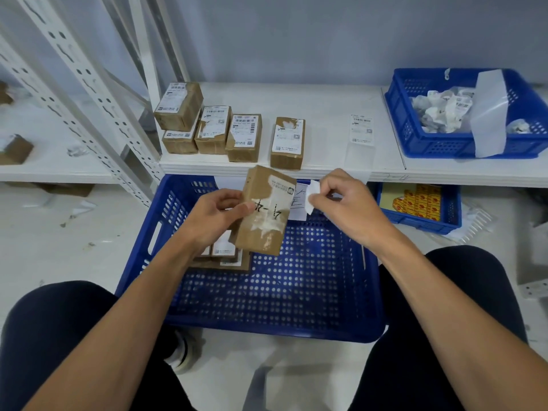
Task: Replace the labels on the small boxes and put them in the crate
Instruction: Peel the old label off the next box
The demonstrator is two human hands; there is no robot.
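1. Grips a brown cardboard box in the left hand, above the blue perforated plastic crate.
2. Pinches a torn white label scrap in the right hand, just beside the box.
3. Bears ragged white label remnants and black handwriting, not legible.
4. Faces a white shelf with five more boxes carrying barcode and QR labels, print too small to read.

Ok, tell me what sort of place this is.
Most likely a parcel warehouse or stockroom. White slotted metal shelving holds small cardboard boxes with barcode shipping labels, and blue perforated plastic crates sit on the floor and shelf. The left hand grips another box; the right hand pinches a torn label scrap.
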